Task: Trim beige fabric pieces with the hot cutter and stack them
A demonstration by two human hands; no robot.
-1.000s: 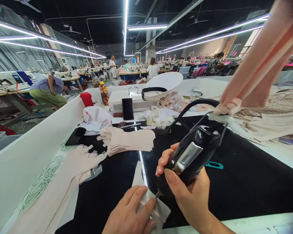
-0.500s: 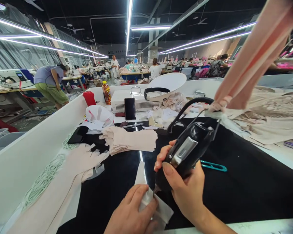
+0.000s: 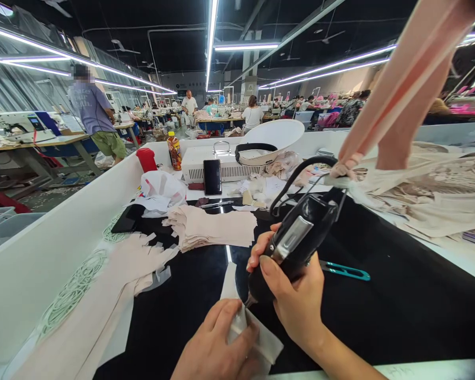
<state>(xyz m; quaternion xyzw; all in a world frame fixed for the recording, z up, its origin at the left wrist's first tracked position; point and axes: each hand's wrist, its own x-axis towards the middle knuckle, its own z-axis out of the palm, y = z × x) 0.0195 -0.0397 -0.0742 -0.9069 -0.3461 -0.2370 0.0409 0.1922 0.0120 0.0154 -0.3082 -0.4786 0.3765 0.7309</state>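
Observation:
My right hand (image 3: 296, 295) is wrapped round a black hand-held tool (image 3: 296, 240) with a metal clip and a black cable rising from its back. The tool's tip touches a small pale fabric piece (image 3: 257, 338) lying on the black table (image 3: 399, 301). My left hand (image 3: 214, 348) presses down on that piece with its fingers, just left of the tip. A strip of pink fabric (image 3: 399, 89) hangs from above and ties onto the cable.
A stack of cut pink pieces (image 3: 214, 227) lies ahead, longer pink pieces (image 3: 114, 285) to the left. Teal snips (image 3: 346, 272) lie right of my hand. A white box (image 3: 221, 161), phone (image 3: 212, 177), bottle (image 3: 174, 150) and red cup (image 3: 146, 159) stand behind. Beige fabric (image 3: 439, 195) is heaped at right. People work beyond.
The view has shifted slightly; my right hand and the tool have moved a little left along the fabric piece. A person at the far left has straightened up from bending.

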